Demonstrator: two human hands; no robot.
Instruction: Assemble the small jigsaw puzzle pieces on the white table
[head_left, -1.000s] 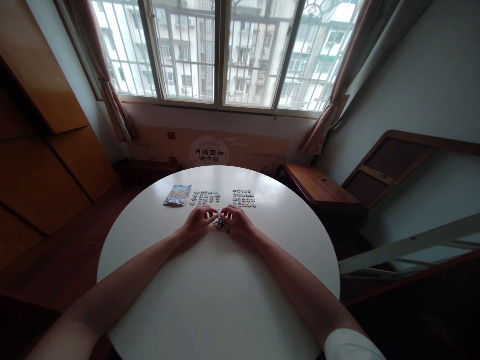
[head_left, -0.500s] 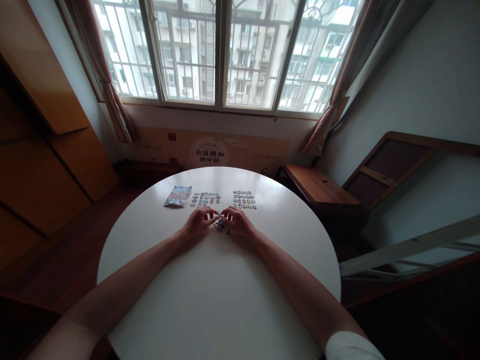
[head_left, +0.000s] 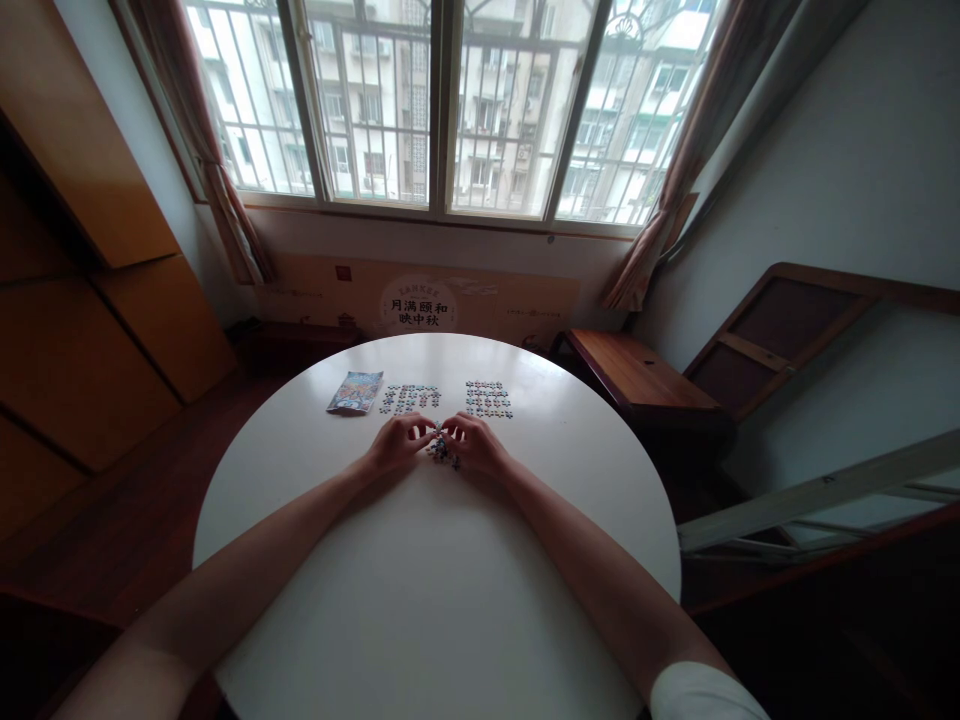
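Clock directions are taken from the pile of jigsaw pieces [head_left: 439, 453], with twelve toward the window [head_left: 442, 110]. The pile, dark and mixed in colour, lies on the round white table [head_left: 435, 600], directly beneath and between the person's hands. The left hand [head_left: 403, 437] is stationed between nine and ten o'clock, the right hand [head_left: 474, 440] at about three. Both are bent inward, thumbs and fingers curled, their fingertips nearly meeting just above the pile toward twelve. A small pale piece [head_left: 439, 428] shows between those fingertips; it is too small to establish whether the left, the right or both grasp it, so the grip of each cannot be told. At eleven o'clock lies a group of separate pieces [head_left: 411, 397], set out in uneven rows. A second group [head_left: 489, 398], in more regular rows, lies between one and two. At ten o'clock, just beside the first group, a printed packet [head_left: 355, 393] rests flat. Beyond the table's edge, toward two, stands a wooden side table [head_left: 637, 368].
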